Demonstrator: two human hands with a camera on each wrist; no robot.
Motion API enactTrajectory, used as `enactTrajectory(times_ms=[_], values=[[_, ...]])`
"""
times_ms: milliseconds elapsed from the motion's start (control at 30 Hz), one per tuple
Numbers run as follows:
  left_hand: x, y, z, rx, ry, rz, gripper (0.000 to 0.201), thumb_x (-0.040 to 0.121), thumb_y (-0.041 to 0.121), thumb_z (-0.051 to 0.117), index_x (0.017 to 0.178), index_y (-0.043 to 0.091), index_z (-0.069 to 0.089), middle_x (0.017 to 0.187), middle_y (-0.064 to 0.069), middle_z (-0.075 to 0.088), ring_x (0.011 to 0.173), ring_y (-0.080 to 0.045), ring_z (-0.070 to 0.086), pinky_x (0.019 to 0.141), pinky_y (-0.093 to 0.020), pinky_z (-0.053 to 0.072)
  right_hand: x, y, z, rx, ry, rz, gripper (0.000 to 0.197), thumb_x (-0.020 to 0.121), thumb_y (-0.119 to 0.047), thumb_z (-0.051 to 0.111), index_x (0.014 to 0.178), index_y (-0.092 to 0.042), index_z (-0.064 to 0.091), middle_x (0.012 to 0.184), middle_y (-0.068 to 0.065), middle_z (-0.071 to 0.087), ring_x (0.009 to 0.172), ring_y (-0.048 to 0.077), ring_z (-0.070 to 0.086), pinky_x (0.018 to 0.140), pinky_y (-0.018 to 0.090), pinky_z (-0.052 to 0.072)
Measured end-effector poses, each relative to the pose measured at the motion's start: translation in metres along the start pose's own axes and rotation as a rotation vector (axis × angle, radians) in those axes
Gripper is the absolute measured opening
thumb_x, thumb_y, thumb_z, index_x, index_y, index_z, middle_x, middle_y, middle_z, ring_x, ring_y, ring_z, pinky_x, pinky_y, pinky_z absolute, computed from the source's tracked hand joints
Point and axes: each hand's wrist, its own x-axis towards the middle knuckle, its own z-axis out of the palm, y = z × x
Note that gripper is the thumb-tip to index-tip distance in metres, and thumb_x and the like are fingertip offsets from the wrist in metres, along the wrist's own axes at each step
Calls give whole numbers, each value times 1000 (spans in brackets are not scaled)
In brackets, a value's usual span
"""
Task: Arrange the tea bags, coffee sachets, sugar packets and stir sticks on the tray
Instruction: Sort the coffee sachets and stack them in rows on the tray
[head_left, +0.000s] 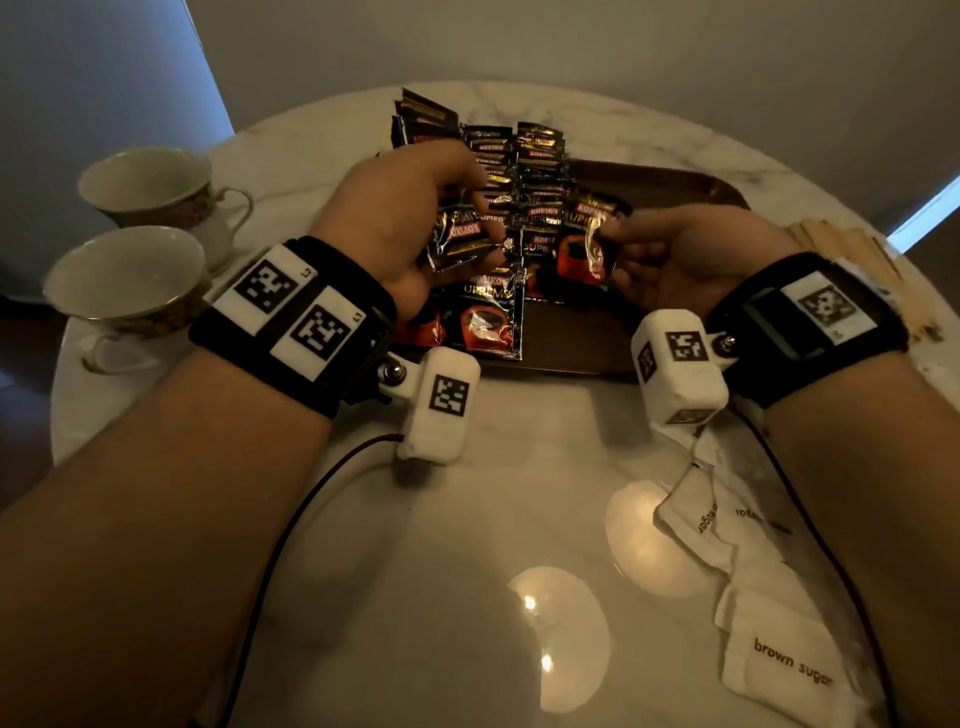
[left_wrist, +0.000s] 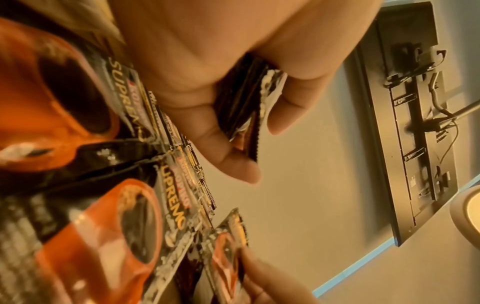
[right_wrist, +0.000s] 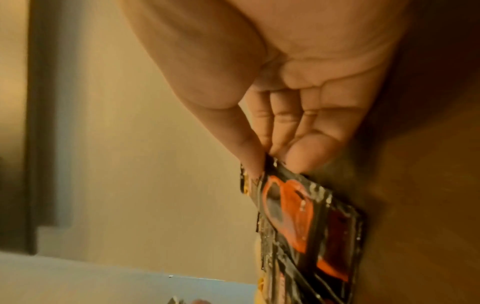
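Black and orange coffee sachets (head_left: 524, 176) lie in overlapping rows on the dark wooden tray (head_left: 675, 179) at the table's far side. My left hand (head_left: 415, 208) hovers over the tray's left part and grips a small stack of sachets (left_wrist: 244, 107) between thumb and fingers. My right hand (head_left: 670, 249) pinches one coffee sachet (head_left: 587, 244) by its edge over the tray's middle; in the right wrist view that sachet (right_wrist: 298, 216) hangs from thumb and fingertips. White brown sugar packets (head_left: 769, 644) lie on the table near my right forearm. Wooden stir sticks (head_left: 841, 244) lie right of the tray.
Two white teacups (head_left: 130, 280) (head_left: 150, 182) stand at the table's left edge. The round marble table (head_left: 467, 519) reflects lamps in its near half. Cables run from both wrist cameras across the near tabletop. A wall lies behind the table.
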Motion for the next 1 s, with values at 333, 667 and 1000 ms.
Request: enactTrajectory(times_ms=[333,667,1000], values=[[0,4,-5,-34,-33,-5,21,93,13,56,109,3,65,90,-9,61,71,-22,72,62,-35,60,4,-2,7,-247,27,58,21,87,-2,72,105,-14,68,90,6,69,65,13,67,56,24,55],[1,5,-6,-23,-10,5,26,89,10,63,114,4,70,89,-10,71,73,-25,76,61,-37,59,3,-4,19,-384,27,55,15,89,-3,73,97,-13,65,83,6,68,66,13,66,53,20,56],[-3,0,-2,-5,-4,0,25,84,2,79,107,6,70,89,-10,80,82,-27,79,66,-41,64,-9,-7,17,-189,-59,-84,19,88,-22,75,104,-14,69,84,0,70,75,13,69,70,27,59]])
